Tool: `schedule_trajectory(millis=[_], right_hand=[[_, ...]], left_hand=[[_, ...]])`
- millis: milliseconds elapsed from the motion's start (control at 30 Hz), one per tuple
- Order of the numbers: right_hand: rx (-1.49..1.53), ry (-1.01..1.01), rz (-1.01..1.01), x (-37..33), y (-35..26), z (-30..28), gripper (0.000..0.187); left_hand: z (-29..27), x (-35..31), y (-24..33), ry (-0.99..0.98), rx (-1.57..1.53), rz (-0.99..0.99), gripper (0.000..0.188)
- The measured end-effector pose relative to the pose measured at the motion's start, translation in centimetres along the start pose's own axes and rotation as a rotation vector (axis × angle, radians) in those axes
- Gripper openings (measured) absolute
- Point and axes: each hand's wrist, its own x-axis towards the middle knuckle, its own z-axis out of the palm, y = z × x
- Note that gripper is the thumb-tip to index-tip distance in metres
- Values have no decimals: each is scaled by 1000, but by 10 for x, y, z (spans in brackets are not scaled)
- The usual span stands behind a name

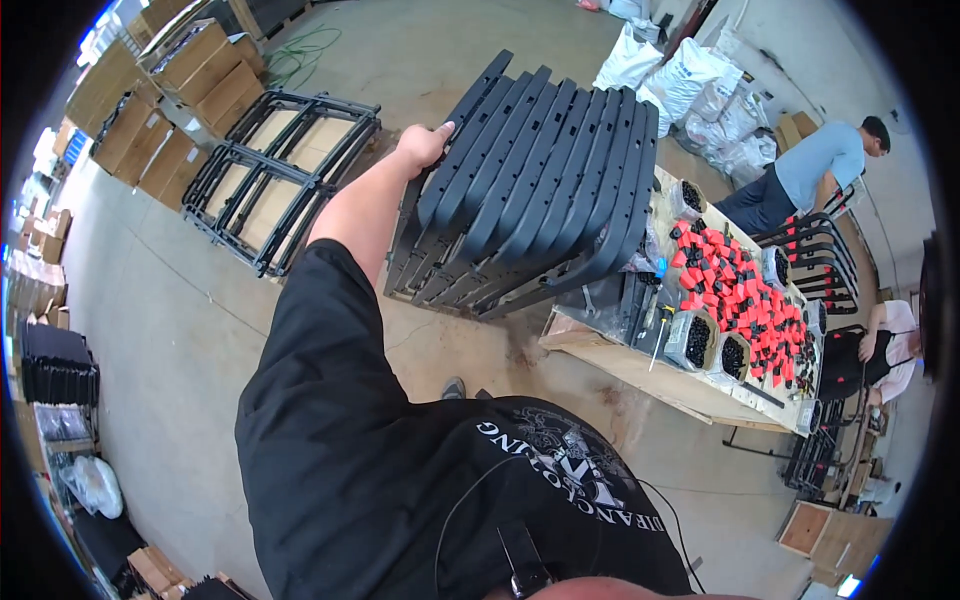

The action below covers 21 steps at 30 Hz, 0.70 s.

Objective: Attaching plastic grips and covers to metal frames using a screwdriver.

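Note:
My left arm stretches forward to a row of black metal frames (pixel 540 160) with rounded corners, standing close together on edge. My left hand (pixel 428 145) is closed at the outer edge of the leftmost frame, near its upper part. The thumb lies against the metal, and the other fingers are partly hidden. Small holes and slots run along the frames' faces. My right hand is out of view.
Right of the frames, a wooden workbench (pixel 640 372) bears red-and-black parts (pixel 735 290), tubs of small black pieces (pixel 690 338) and a screwdriver (pixel 660 335). Left lie stacked black frames (pixel 325 187) near cardboard boxes (pixel 190 60). Two people (pixel 800 170) work beyond the bench.

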Motion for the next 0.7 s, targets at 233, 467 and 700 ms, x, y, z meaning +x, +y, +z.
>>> schedule_trajectory(millis=[233,467,700], right_hand=[[-44,18,3,-25,-30,19,67],[-116,-21,-36,-5,-19,3,71],[-189,-40,-120,34,19,-45,76]], left_hand=[[-167,37,-48,368,235,134,72],[-268,-126,-173,320,-312,-52,44],[-158,-373,-282,677,-344,-190,36]])
